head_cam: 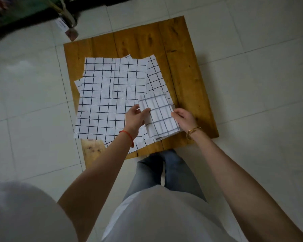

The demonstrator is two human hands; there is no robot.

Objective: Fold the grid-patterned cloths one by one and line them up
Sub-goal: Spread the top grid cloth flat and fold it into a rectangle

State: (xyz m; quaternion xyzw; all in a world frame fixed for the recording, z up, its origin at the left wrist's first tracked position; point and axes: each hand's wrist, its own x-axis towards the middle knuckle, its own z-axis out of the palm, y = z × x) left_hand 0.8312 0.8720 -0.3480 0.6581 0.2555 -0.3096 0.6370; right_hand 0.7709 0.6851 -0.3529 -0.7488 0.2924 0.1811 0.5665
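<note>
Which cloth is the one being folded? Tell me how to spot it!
Find the wooden table standing on the pale floor tiles. Near its front right side, both hands hold one small folded cloth, the left hand at its left edge and the right hand at its right edge. It is a compact rectangle with grey lines, while the flat cloths beside it are spread wide with black lines.

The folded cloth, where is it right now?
In the head view, the folded cloth is held between the left hand and right hand, over the wooden table's near-right part.
</note>
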